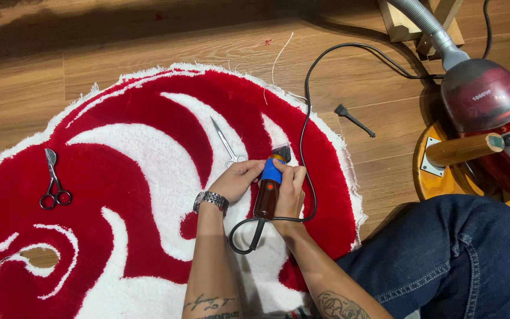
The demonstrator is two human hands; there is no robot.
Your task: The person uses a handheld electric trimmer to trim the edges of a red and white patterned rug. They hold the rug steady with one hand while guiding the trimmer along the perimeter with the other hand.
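Both my hands grip a corded electric clipper point(268, 189) with a dark red body, blue collar and black head, its head pressed to a red and white tufted rug point(131, 147). My left hand point(237, 179) holds the blue collar from the left. My right hand point(291, 192) wraps the body from the right. A metal watch point(211, 201) sits on my left wrist. The black cord point(306, 106) loops from the clipper's tail and runs up across the rug's edge.
Slim silver scissors point(226, 143) lie on the rug just above my hands; black-handled scissors point(53, 180) lie at the left. A red vacuum cleaner point(491, 112) with grey hose stands at right beside an overturned wooden stool point(461, 150). My jeans-clad knee point(450, 254) is lower right. A small black brush point(353, 119) lies on the wooden floor.
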